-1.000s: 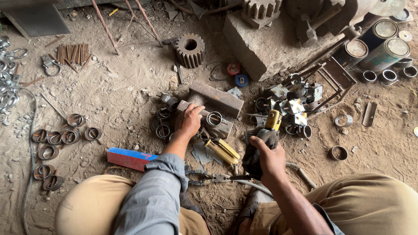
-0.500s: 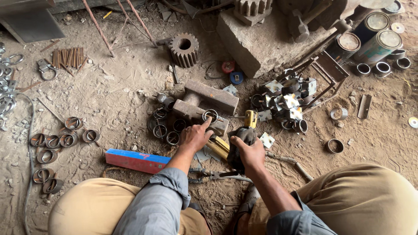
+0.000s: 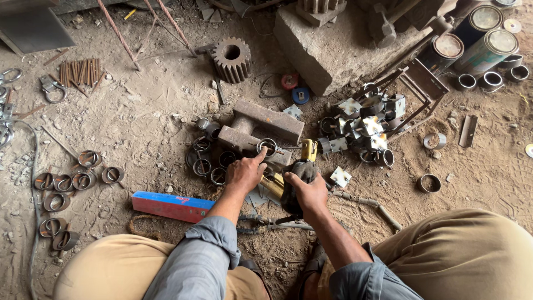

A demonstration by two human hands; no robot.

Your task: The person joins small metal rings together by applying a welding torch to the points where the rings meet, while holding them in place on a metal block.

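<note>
Dusty workshop ground (image 3: 139, 133), littered with scrap metal, fills the view. Fingers (image 3: 259, 157) of the left hand (image 3: 244, 173) are stretched out, the index tip touching a small metal ring (image 3: 267, 146) that sits on a rusty steel block (image 3: 261, 129); the hand grips nothing. Just at 3 o'clock of it, the right hand (image 3: 308, 191) is closed around the dark cloth-wrapped handle of a yellow tool (image 3: 302, 161), whose yellow head points toward 12 o'clock. At 9 o'clock of the left hand lie more rings (image 3: 208, 161) in a cluster. At 7 o'clock lies a long red-and-blue box (image 3: 172, 206). Toward 2 o'clock sits a heap of bracketed rings (image 3: 361, 125). At 12 o'clock, well apart, lies a rusty gear (image 3: 231, 58) beside a stone block (image 3: 333, 44).
</note>
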